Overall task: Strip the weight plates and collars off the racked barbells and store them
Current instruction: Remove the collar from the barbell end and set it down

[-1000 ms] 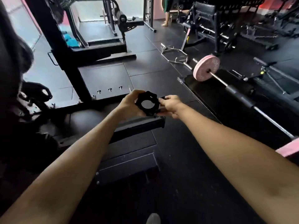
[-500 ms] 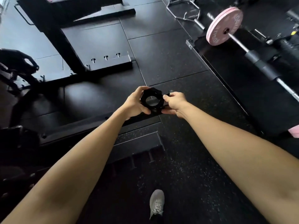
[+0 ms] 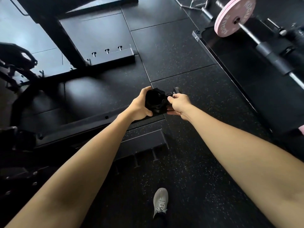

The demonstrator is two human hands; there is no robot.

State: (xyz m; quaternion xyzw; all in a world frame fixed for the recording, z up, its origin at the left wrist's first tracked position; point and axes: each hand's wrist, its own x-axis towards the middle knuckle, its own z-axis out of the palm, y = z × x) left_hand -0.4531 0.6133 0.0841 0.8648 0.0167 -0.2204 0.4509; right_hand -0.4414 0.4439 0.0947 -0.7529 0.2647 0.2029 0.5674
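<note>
A black barbell collar (image 3: 155,100) is held out in front of me at arm's length above the floor. My left hand (image 3: 140,106) grips its ring from the left side. My right hand (image 3: 178,102) pinches the collar's latch lever on the right side. A pink weight plate (image 3: 234,17) sits on a barbell (image 3: 269,50) at the top right, far from both hands. A second bit of pink plate (image 3: 301,130) shows at the right edge.
A black rack base (image 3: 105,60) with small pegs lies ahead on the left. A low black platform (image 3: 238,83) runs under the barbell on the right. A curl bar (image 3: 195,4) lies at the top. My grey shoe (image 3: 160,201) stands on speckled rubber floor.
The view has tilted down towards the floor and my shoe. Both hands still hold the collar; its ring now faces more sideways and the latch lever stands out to the right.
</note>
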